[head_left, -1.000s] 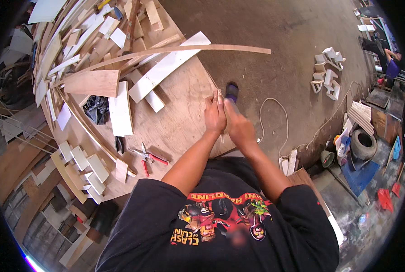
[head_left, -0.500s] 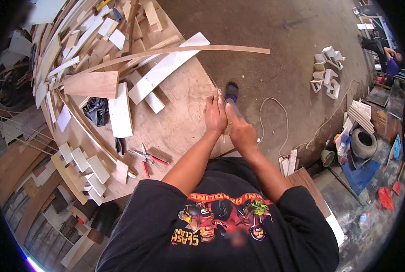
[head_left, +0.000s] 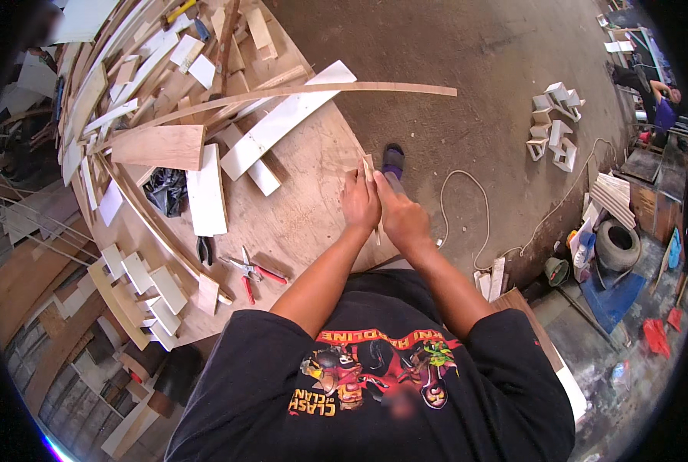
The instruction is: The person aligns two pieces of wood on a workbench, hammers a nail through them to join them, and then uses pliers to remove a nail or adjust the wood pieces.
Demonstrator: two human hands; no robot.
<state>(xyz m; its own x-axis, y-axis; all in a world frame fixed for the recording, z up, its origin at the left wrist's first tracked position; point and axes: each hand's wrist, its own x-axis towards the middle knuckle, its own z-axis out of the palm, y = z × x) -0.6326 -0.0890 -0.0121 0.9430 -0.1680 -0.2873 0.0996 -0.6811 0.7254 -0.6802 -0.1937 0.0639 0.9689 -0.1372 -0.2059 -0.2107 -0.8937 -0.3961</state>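
Note:
My left hand (head_left: 360, 203) is closed around a thin, narrow wooden strip (head_left: 368, 164) at the right edge of the workbench (head_left: 313, 189). The strip's upper end sticks out past the fingertips, and its lower end shows below the hand. Pressed close on the right, my right hand (head_left: 404, 223) is also closed, its thumb or forefinger against the strip. A greyish shape shows by its knuckles, but what it grips is mostly hidden. Red-handled pliers (head_left: 256, 271) lie on the bench left of my forearm, with a black-handled tool (head_left: 204, 250) farther left.
Offcuts and white boards (head_left: 290, 115) pile up at the bench's far left. A long curved strip (head_left: 405, 87) overhangs the floor. Black plastic (head_left: 166, 190) lies among the boards. White frames (head_left: 557, 123), a cable (head_left: 486, 212) and a tyre (head_left: 618, 244) are to the right. Another person (head_left: 665, 108) is at far right.
My right hand has drawn slightly left and upright, closer to my left hand. My left hand has shifted a little left and down. The bench items stay put.

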